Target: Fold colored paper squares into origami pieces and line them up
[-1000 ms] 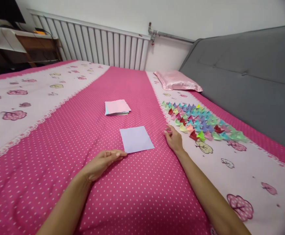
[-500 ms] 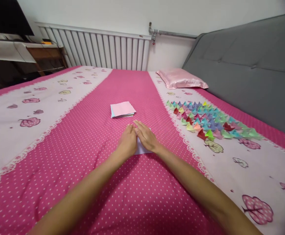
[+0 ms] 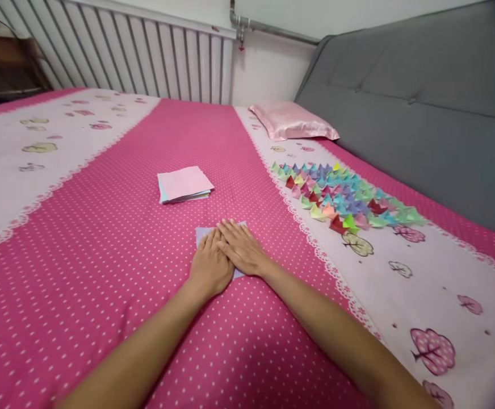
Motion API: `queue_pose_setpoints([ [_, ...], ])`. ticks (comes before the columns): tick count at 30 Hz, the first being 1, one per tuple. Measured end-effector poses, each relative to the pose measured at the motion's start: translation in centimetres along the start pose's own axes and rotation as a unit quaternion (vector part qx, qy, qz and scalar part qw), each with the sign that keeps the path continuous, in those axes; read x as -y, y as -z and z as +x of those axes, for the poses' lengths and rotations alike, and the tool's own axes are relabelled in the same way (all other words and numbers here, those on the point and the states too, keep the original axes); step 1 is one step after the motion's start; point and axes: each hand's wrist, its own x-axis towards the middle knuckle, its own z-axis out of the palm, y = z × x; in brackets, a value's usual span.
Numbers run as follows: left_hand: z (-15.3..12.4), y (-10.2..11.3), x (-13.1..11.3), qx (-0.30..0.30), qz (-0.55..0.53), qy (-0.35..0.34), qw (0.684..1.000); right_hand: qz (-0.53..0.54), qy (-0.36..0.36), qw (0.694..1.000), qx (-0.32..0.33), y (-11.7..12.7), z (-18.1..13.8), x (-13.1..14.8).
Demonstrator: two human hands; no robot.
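Observation:
A light purple sheet of paper [image 3: 204, 232] lies on the pink dotted bedspread [image 3: 145, 238], mostly covered by both hands. My left hand [image 3: 212, 262] rests flat on it, palm down with fingers stretched forward. My right hand [image 3: 242, 248] also lies flat, its fingers extended and its edge overlapping the left. Neither hand grips anything. Just beyond them sits a stack of square papers [image 3: 187, 182], pink on top with other colours showing below.
To the right, many small folded paper boats [image 3: 343, 196] stand in rows on the bedspread. Behind them are a pink satin pillow [image 3: 292, 120] and a grey padded headboard [image 3: 435, 85]. A white radiator [image 3: 166, 54] runs along the far wall.
My hands have gone from steeply angled, with fingertips together, to lying flat on the purple paper, which now shows on both sides. The view has turned right and downward.

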Motion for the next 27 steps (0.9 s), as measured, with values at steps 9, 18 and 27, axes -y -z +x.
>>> queue_pose_setpoints([
  [9, 0.4, 0.6, 2.0, 0.000, 0.057, 0.054, 0.997, -0.113, -0.080, 0.990, 0.013, 0.6, -0.1, -1.0],
  [18, 0.5, 1.4, 3.6, -0.042, 0.066, 0.145, 0.986, -0.126, -0.145, 0.980, -0.053, 1.0, -0.8, -2.4],
  [27, 0.4, 4.6, 4.6, -0.079, -0.165, 0.248, 0.951, 0.138, -0.137, 0.962, -0.194, 2.4, -0.5, -5.0],
])
